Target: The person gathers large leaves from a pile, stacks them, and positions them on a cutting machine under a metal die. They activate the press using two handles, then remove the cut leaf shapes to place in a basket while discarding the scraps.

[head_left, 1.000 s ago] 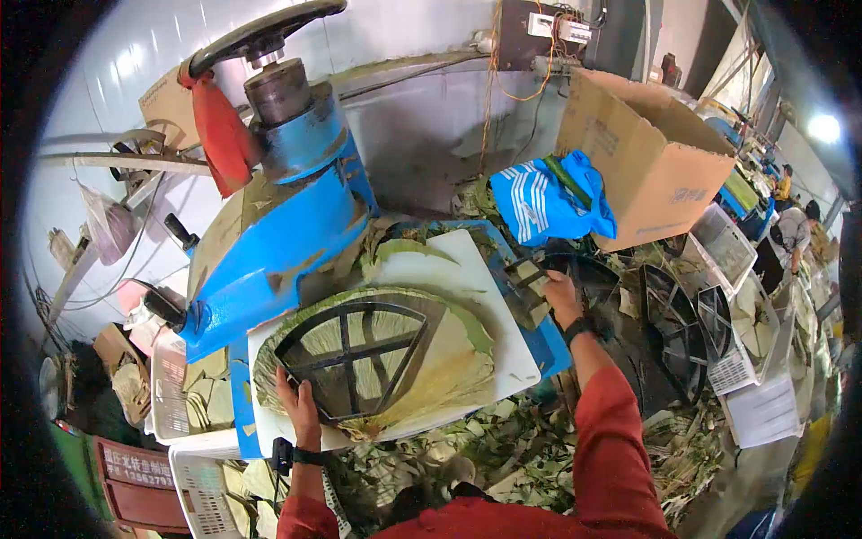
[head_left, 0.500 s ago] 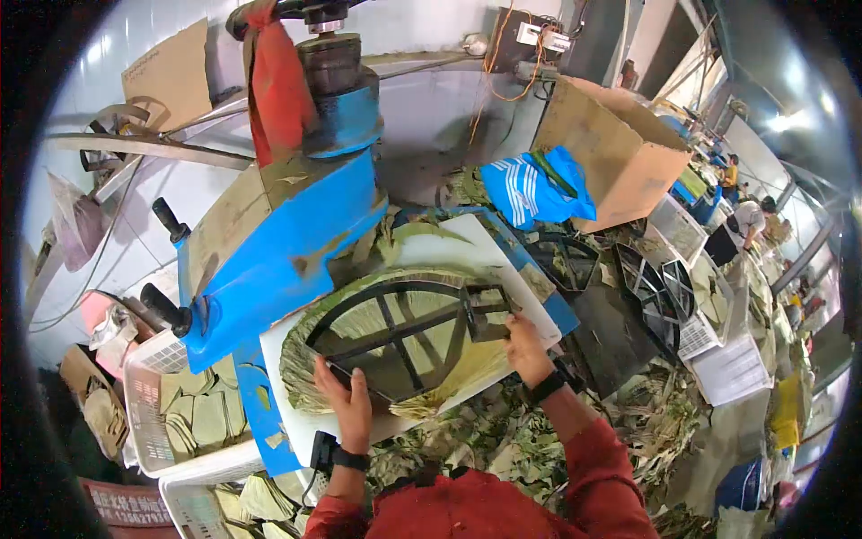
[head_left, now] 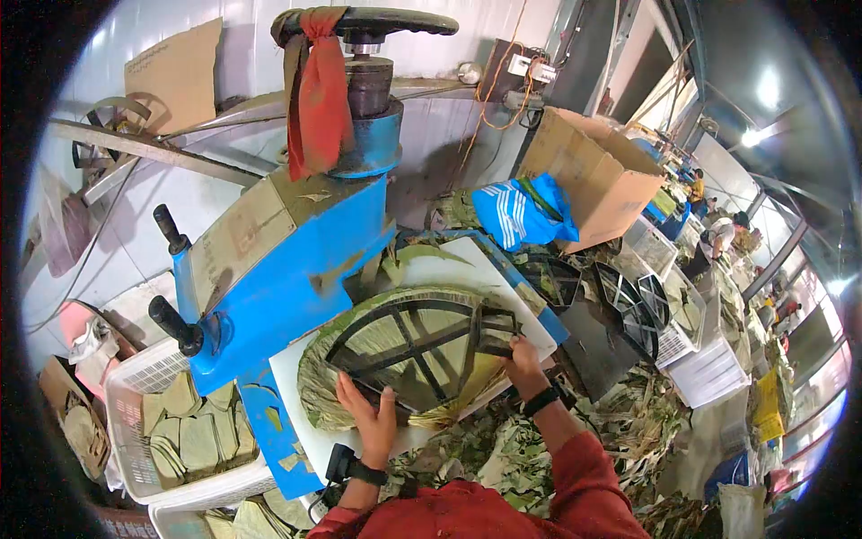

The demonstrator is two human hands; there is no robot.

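A large black metal cutting die (head_left: 409, 346), a rounded frame with crossbars and a small rectangular end, lies over a stack of green-grey leaves (head_left: 314, 391). The stack rests on a white board (head_left: 310, 440). My right hand (head_left: 523, 361) is closed around the die's small right end. At the die's lower left edge is my left hand (head_left: 370, 420), fingers stretched against it and thumb apart. Just beyond the leaves stands a blue press (head_left: 278, 278) with two black handles and a handwheel wrapped in red cloth (head_left: 321, 108).
White baskets (head_left: 135, 449) of cut leaf pieces stand at left. Leaf scraps (head_left: 512, 458) spread below the board. At right are more black dies (head_left: 628, 305), a blue bag (head_left: 525, 211), and a cardboard box (head_left: 593, 171). People (head_left: 718, 238) work farther off at right.
The camera view has shifted, showing more of the handwheel at the top. Both hands stay at the die, which remains on the leaves.
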